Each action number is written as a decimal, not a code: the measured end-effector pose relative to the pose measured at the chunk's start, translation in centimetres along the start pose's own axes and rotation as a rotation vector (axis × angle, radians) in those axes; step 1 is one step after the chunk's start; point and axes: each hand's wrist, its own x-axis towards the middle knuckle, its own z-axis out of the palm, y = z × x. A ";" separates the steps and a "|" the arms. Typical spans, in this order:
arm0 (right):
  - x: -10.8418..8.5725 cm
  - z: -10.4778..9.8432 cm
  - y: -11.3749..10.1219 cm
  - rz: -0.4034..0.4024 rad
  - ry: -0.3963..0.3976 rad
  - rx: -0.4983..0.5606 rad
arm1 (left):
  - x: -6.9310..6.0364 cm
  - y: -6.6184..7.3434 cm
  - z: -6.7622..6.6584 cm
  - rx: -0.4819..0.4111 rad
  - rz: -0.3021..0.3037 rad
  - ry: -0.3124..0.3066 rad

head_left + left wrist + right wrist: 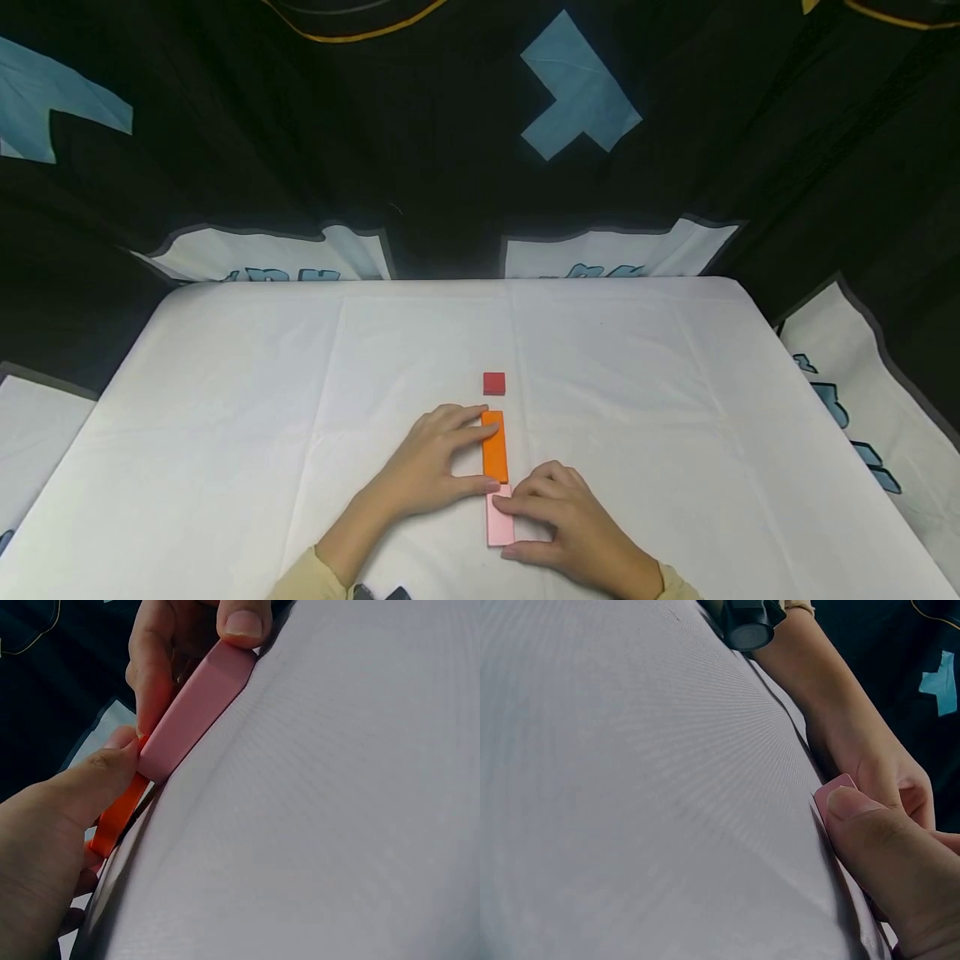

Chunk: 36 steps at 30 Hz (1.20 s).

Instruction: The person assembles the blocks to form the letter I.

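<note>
An orange block [494, 457] and a pink block [500, 525] lie end to end in a line on the white cloth. My left hand [438, 458] grips the orange block, its thumb at the near end where the two blocks meet and its fingers toward the far end. With thumb and index finger at opposite ends, my right hand [558, 525] pinches the pink block [196, 712]. In the left wrist view the orange block [120, 816] is partly hidden behind the left thumb. Most of the pink block [835, 789] is covered by the right thumb in the right wrist view.
Beyond the orange block, a small red square block [494, 383] lies apart from it, roughly in line. The white-clothed table [637, 375] spreads out on both sides. A dark patterned curtain [450, 150] hangs behind its far edge. A dark wrist device [750, 630] sits on the left sleeve.
</note>
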 end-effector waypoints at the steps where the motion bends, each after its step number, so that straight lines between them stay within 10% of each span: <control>1: 0.0 0.0 0.0 -0.007 0.004 0.001 | 0.0 0.0 0.0 0.001 0.005 0.004; 36: -0.1 0.2 0.3 0.004 -0.006 -0.001 | -0.1 0.1 0.4 0.016 0.003 0.051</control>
